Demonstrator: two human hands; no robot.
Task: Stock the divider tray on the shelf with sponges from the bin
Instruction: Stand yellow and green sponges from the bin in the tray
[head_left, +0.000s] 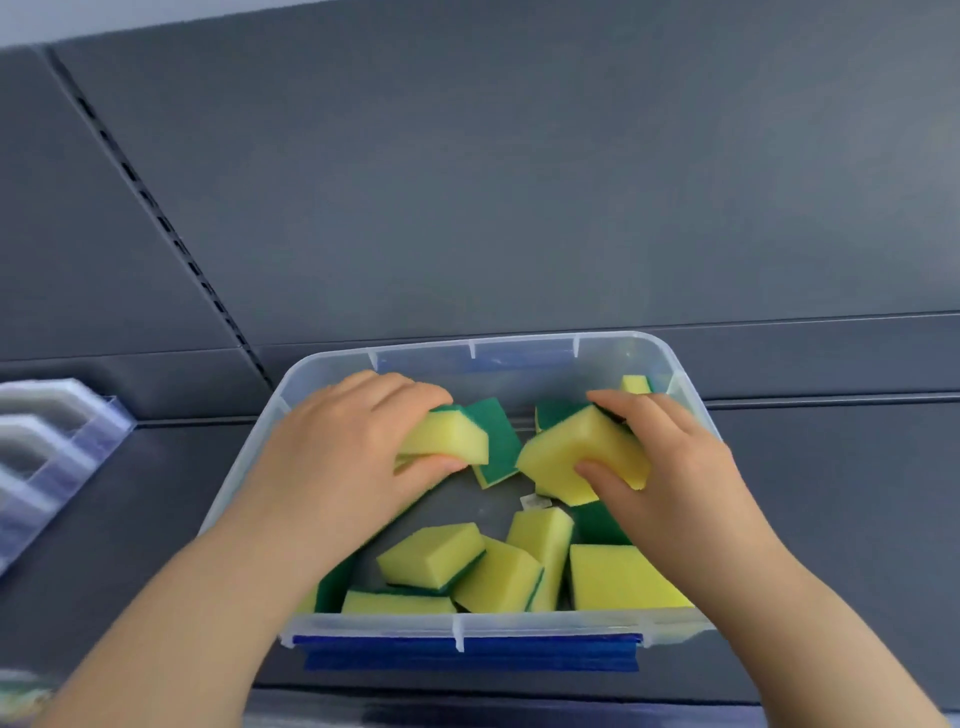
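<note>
Translucent, glossy plastic bin (519, 621) with smooth walls; blue plastic latch (467, 652) at 6 o'clock. Inside, sponges (431, 553) of matt yellow foam, each backed by coarse green scouring felt. Matt dark grey shelf (831, 493), perhaps painted metal. At 9 o'clock, blurred clear plastic divider tray (78, 431).

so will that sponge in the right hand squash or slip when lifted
Probably squashy: the sponge in the right hand looks like soft yellow foam. Likely light, since fingers and thumb alone pinch it. Flat sides, so unlikely to roll.

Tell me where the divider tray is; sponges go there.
Head view: the divider tray lies on the shelf at the far left edge, left of the bin.
</note>
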